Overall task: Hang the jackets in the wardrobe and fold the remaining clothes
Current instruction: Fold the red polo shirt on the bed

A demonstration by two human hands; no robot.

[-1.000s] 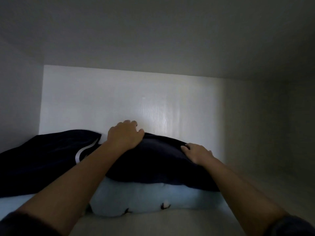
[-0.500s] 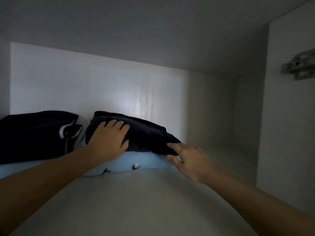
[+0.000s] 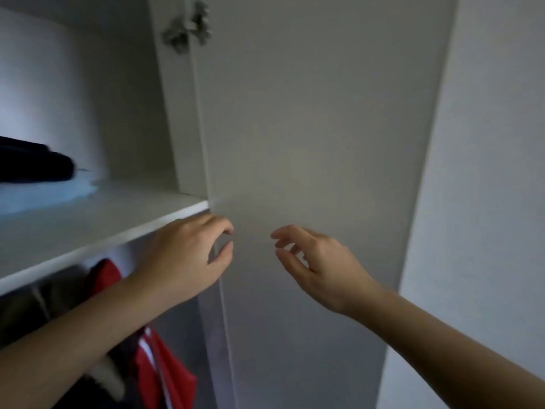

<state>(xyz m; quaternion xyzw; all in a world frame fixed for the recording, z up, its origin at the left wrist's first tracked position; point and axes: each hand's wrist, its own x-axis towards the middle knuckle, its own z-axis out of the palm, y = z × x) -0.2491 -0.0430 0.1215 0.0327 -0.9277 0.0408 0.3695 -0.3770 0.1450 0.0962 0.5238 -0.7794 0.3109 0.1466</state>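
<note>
Nearest, two bare forearms reach up from the bottom corners of the frame. The left grip (image 3: 188, 255) hangs just under the shelf edge, fingers loosely curled and thumb close to the forefinger, holding nothing that shows. The right grip (image 3: 318, 267) is beside it at centre frame, fingers relaxed and spread, also empty. Both hover in front of the white wardrobe door (image 3: 309, 128); whether they touch it I cannot tell. At lower left, under the left forearm, a red jacket (image 3: 165, 376) hangs in the wardrobe among darker, blurred garments. Above it the white shelf (image 3: 103, 219) carries, at the far left edge of the frame, a folded dark garment (image 3: 35, 160) lying on a light blue garment (image 3: 44, 199). These clothes look soft, light and limp, so a stack would probably slump if pinched at one corner; flat palms under and over the fold seem the safer hold, while a jacket is likely best taken at the shoulders or hanger
</note>
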